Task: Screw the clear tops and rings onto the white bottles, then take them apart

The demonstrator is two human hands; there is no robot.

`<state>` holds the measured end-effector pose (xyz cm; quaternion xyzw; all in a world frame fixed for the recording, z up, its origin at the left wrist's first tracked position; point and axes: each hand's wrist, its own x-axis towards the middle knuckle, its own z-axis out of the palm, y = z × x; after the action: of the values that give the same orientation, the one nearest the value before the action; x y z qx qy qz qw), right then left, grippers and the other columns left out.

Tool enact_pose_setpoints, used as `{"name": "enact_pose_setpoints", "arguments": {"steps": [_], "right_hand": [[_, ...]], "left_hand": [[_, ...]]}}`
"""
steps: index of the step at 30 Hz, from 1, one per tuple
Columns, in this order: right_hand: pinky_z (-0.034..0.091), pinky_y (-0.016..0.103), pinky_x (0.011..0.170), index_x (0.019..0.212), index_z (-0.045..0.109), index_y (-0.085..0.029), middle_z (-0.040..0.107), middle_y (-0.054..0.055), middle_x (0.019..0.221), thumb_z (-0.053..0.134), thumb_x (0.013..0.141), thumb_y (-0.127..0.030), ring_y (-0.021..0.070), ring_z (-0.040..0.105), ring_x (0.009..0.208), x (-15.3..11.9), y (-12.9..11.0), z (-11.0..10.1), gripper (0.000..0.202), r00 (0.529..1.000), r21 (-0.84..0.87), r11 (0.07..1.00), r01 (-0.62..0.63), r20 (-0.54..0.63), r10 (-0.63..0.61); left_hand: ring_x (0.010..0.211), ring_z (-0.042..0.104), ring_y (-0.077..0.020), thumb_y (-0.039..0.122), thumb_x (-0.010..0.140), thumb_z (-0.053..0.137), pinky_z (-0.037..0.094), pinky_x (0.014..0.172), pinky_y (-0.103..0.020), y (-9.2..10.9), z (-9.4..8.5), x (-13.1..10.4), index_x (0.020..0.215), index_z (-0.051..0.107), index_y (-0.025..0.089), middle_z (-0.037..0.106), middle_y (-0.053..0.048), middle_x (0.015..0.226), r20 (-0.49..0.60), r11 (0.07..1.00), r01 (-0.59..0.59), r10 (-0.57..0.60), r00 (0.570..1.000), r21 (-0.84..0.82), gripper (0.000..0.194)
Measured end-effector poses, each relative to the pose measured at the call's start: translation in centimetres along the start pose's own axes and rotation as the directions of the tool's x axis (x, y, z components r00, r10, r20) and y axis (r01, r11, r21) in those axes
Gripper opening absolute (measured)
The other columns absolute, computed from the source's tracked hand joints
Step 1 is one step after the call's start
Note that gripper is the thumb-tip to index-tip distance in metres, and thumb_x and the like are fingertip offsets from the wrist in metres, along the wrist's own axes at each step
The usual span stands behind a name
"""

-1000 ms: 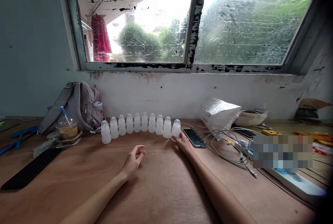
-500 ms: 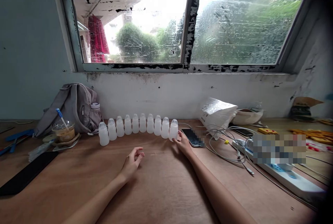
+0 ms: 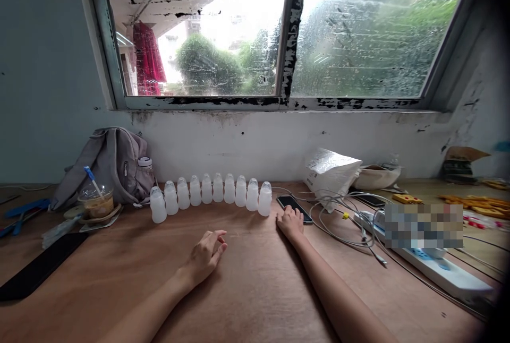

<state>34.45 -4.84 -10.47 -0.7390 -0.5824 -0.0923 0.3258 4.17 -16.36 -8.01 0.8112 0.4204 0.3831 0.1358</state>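
Several frosted white baby bottles (image 3: 217, 190) with clear domed caps stand upright in a curved row on the wooden table (image 3: 247, 300). My right hand (image 3: 291, 222) lies to the right of the row's last bottle (image 3: 264, 199), apart from it. Its fingers reach over the near left part of a dark phone (image 3: 285, 202); whether they press on it I cannot make out. In front of the row, my left hand (image 3: 207, 253) rests near the tabletop with nothing in it, its fingers loosely bent and the thumb apart.
A grey backpack (image 3: 113, 168), an iced drink cup (image 3: 98, 202) and a black flat pad (image 3: 40, 266) are on the left. Looped cables (image 3: 338, 237), a white power strip (image 3: 450, 276) and a silvery-white bag (image 3: 332, 170) occupy the right.
My right hand has let go of the rightmost bottle and moved right onto the phone. My left hand has shifted slightly right and towards me. The bottles stand where they were.
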Motion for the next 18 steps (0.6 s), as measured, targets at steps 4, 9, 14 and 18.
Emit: {"name": "enact_pose_setpoints", "arguments": {"steps": [4, 9, 14, 18], "right_hand": [[0.030, 0.037, 0.079, 0.086, 0.051, -0.013, 0.057, 0.013, 0.088, 0.039, 0.075, -0.020, 0.0265, 0.045, 0.090, -0.1, -0.6, -1.3, 0.018, 0.995, 0.026, 0.998, 0.064, -0.084, -0.062], [0.032, 0.032, 0.078, 0.079, 0.050, -0.017, 0.056, 0.008, 0.081, 0.038, 0.076, -0.016, 0.0216, 0.046, 0.082, -0.8, -2.3, -2.4, 0.013, 0.967, 0.086, 0.973, 0.216, -0.157, -0.201], [0.036, 0.026, 0.070, 0.079, 0.051, -0.017, 0.057, 0.007, 0.082, 0.039, 0.075, -0.015, 0.0185, 0.050, 0.078, -2.1, -4.5, -2.3, 0.013, 0.924, 0.155, 0.912, 0.379, -0.110, -0.365], [0.036, 0.023, 0.059, 0.084, 0.053, -0.018, 0.059, 0.005, 0.082, 0.036, 0.079, -0.016, 0.0159, 0.053, 0.070, -3.4, -6.0, -1.9, 0.017, 0.895, 0.203, 0.875, 0.440, -0.026, -0.445]], "left_hand": [[0.084, 0.055, -0.0171, 0.025, 0.084, 0.042, 0.047, 0.074, -0.030, 0.4, -0.2, 0.0, 0.109, 0.047, 0.021, 0.057, -0.005, 0.089, 0.008, 0.992, -0.113, 0.112, 0.994, 0.052, 0.026], [0.087, 0.054, -0.0176, 0.020, 0.082, 0.043, 0.047, 0.077, -0.031, -0.1, -0.8, 0.5, 0.108, 0.048, 0.020, 0.058, -0.005, 0.089, -0.008, 0.978, -0.170, 0.172, 0.985, 0.121, 0.026], [0.087, 0.054, -0.0178, 0.022, 0.082, 0.044, 0.046, 0.077, -0.033, -2.0, -1.9, 1.2, 0.106, 0.049, 0.021, 0.058, -0.004, 0.088, -0.115, 0.986, -0.075, 0.093, 0.989, 0.150, 0.025], [0.088, 0.055, -0.0178, 0.027, 0.081, 0.044, 0.045, 0.078, -0.032, -4.8, -3.0, 2.0, 0.101, 0.052, 0.022, 0.059, -0.004, 0.088, -0.308, 0.989, 0.090, -0.049, 0.950, 0.120, 0.022]]}}
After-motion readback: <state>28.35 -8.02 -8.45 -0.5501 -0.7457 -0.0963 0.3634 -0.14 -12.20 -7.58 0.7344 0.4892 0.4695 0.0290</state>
